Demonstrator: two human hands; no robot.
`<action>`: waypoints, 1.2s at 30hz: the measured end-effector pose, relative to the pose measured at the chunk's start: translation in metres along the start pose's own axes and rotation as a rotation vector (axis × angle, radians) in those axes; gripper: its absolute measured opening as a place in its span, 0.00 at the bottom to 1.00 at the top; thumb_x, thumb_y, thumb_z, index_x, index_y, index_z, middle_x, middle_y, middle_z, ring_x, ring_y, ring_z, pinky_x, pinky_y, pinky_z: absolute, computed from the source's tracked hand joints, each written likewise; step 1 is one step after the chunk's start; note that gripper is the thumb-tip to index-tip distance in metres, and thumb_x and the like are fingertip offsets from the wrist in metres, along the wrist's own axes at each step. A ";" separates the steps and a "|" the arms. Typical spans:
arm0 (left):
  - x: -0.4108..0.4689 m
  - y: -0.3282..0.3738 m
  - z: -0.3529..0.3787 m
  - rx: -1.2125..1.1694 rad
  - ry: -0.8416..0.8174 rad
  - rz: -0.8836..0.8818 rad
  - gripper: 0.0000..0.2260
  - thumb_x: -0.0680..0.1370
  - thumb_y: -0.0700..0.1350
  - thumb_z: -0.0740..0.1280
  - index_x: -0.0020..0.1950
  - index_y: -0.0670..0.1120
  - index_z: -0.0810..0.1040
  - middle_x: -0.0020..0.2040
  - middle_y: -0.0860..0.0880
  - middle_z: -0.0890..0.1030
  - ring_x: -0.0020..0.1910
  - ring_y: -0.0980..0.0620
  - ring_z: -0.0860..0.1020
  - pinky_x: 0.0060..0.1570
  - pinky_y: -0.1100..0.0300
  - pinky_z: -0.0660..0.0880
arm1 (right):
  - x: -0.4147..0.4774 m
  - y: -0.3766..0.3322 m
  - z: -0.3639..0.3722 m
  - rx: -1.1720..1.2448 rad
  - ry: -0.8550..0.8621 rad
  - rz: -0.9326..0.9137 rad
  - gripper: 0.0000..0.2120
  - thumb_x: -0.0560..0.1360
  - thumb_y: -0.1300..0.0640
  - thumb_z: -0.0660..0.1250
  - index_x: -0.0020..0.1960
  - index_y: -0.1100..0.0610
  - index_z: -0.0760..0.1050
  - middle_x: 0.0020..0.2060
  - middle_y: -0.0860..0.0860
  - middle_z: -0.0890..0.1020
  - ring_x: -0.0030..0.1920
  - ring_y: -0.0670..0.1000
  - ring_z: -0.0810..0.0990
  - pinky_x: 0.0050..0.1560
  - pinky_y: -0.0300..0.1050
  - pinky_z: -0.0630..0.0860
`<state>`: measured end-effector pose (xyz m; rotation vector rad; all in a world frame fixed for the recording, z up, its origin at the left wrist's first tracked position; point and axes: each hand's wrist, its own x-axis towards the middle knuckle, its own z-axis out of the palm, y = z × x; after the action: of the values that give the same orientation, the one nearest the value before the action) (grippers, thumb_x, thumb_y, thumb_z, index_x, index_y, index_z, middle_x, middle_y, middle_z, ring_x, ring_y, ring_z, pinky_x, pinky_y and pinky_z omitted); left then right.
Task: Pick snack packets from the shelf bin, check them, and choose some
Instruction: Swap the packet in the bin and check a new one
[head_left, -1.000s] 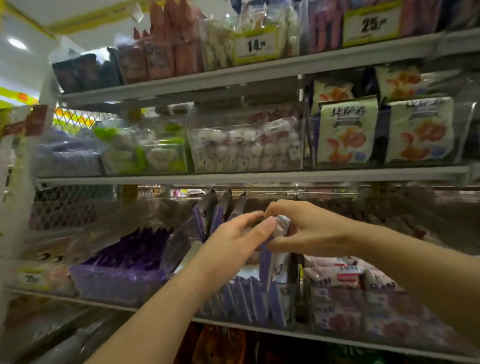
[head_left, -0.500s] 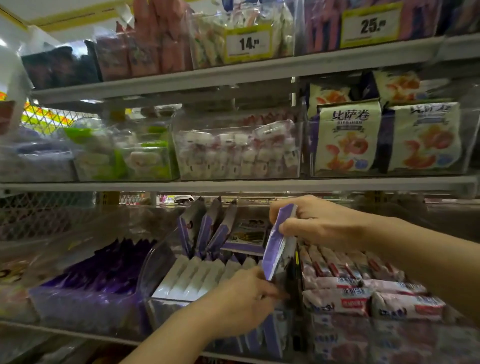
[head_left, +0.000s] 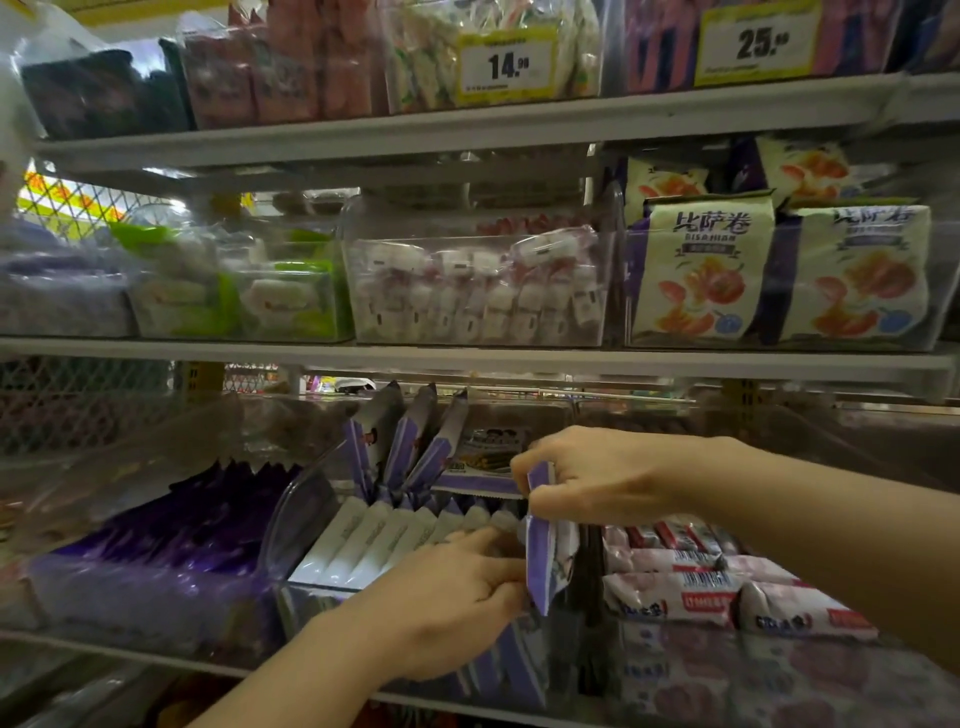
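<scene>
- We see a shop shelving unit (head_left: 467, 358) filling the view, three tiers visible, with clear plastic bins side by side on each.
- On the lower tier, the left bin holds a dense block of dark purple packets (head_left: 171, 540).
- The middle clear bin (head_left: 301, 514) on the same tier is the task's bin. It holds a row of purple-and-white snack packets (head_left: 374, 540) standing on edge at the front, and three more upright packets (head_left: 410, 441) leaning at the back.
- The bin just to its right holds pink-and-white packets (head_left: 675, 592) lying flat, barcodes facing up.
- On the middle tier, from right to left, we see cream bags (head_left: 706, 270) printed with a tomato picture, a bin of small white-and-pink packs (head_left: 478, 291), and green-and-white packs (head_left: 234, 291).
- The top tier holds pink and dark packs, all blurred.
- The right hand (head_left: 597, 478) reaches in from the right above the middle bin, fingers and thumb pinching the top end of one purple packet (head_left: 545, 566).
- The left hand (head_left: 447, 608) comes up from below at the bin's front, fingers curled, gripping the lower edge of the same packet.
- The held packet hangs upright, raised at the right end of the middle bin, just beside the pink packets. Its print is too blurred to read.
- Yellow-bordered price tag reading 14 (head_left: 506, 65) on the top tier, centre.
- A second tag reading 25 (head_left: 761, 44) sits to its right.
</scene>
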<state>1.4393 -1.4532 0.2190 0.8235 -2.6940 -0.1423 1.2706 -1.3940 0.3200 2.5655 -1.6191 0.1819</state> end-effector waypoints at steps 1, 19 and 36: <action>0.000 -0.002 0.001 0.011 0.000 0.000 0.15 0.79 0.61 0.48 0.63 0.69 0.66 0.71 0.63 0.64 0.69 0.57 0.63 0.68 0.50 0.63 | 0.002 0.004 0.003 -0.024 -0.001 0.012 0.18 0.72 0.41 0.57 0.54 0.49 0.75 0.64 0.50 0.76 0.57 0.48 0.74 0.50 0.40 0.70; -0.011 -0.008 0.010 0.204 0.163 0.074 0.16 0.82 0.58 0.48 0.65 0.59 0.69 0.63 0.58 0.71 0.61 0.58 0.66 0.59 0.56 0.68 | 0.008 -0.003 0.018 -0.272 -0.035 0.129 0.14 0.79 0.50 0.58 0.64 0.50 0.70 0.35 0.44 0.74 0.35 0.46 0.75 0.40 0.46 0.75; 0.000 0.005 0.004 -0.163 0.346 0.017 0.19 0.80 0.59 0.59 0.71 0.64 0.64 0.64 0.69 0.69 0.60 0.74 0.66 0.54 0.74 0.63 | -0.020 0.016 0.010 -0.261 0.146 0.151 0.15 0.80 0.46 0.58 0.56 0.50 0.80 0.51 0.48 0.83 0.50 0.49 0.80 0.54 0.51 0.78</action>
<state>1.4350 -1.4493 0.2165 0.7029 -2.3307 -0.1930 1.2480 -1.3844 0.3075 2.1872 -1.6603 0.1543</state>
